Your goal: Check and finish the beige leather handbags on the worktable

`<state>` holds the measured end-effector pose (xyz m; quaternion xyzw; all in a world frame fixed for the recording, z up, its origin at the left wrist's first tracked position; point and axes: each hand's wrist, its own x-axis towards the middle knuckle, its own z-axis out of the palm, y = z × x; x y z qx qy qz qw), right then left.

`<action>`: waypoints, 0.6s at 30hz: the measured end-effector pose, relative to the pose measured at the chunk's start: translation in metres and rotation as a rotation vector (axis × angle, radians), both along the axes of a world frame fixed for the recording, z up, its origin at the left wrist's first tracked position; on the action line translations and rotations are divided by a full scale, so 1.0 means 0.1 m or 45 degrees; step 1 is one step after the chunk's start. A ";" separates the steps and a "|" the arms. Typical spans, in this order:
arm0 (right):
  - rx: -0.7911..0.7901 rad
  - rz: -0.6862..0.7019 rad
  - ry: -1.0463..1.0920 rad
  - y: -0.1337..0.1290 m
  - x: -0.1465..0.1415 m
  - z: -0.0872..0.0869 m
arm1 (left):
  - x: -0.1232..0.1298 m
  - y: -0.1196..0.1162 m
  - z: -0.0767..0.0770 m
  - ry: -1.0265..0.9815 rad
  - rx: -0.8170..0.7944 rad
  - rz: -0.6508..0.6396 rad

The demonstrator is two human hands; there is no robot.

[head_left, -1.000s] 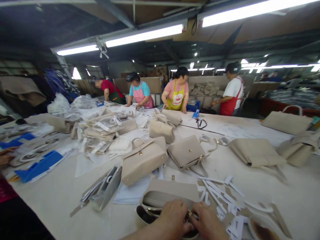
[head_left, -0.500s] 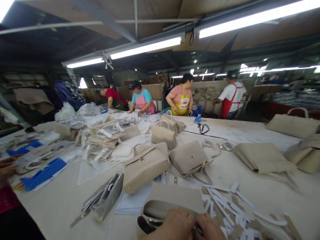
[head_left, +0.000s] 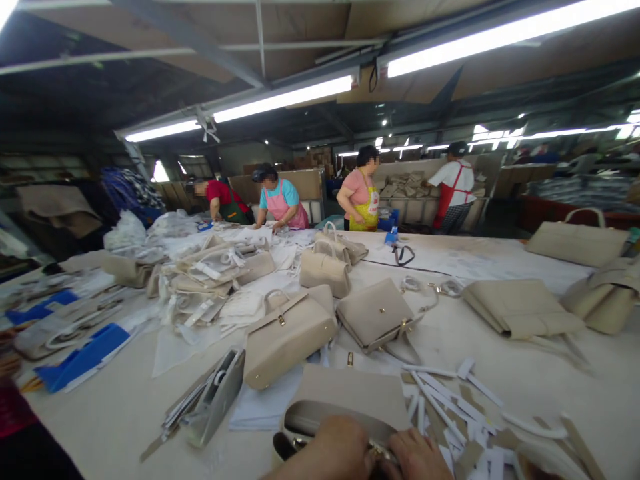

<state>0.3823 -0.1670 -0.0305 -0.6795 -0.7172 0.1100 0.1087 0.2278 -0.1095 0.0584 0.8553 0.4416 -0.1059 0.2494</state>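
At the bottom of the view a beige handbag (head_left: 353,393) lies in front of me with its flap lifted away from me. My left hand (head_left: 340,443) is closed at the bag's mouth, its fingers bent down and partly hidden. Close beside it my right hand (head_left: 419,455) is closed too, gripping the same edge. A small gold-coloured metal fitting (head_left: 376,450) shows between the hands. On the flap's far edge sits a gold lock plate (head_left: 350,359).
More beige handbags (head_left: 290,337) stand and lie beyond. White and tan strips (head_left: 450,407) are scattered at right. A grey holder (head_left: 220,397) with strips stands at left, near a blue tray (head_left: 83,360). Co-workers (head_left: 281,203) stand across the table (head_left: 125,420); another person's sleeve (head_left: 17,413) is at left.
My left hand has shifted slightly left and the gap between my hands has widened, baring the gold fitting. Across the table, one person in a red apron has turned toward the bin behind.
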 end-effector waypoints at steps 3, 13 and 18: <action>0.039 -0.002 -0.006 -0.12 -0.03 0.15 | -0.29 0.02 0.06 0.131 0.094 0.072; -0.018 0.061 0.064 -0.18 0.00 0.21 | -1.21 0.05 -0.07 0.260 0.148 0.310; -0.318 0.105 0.264 -0.15 0.13 0.34 | -1.32 0.02 -0.09 0.217 0.095 0.269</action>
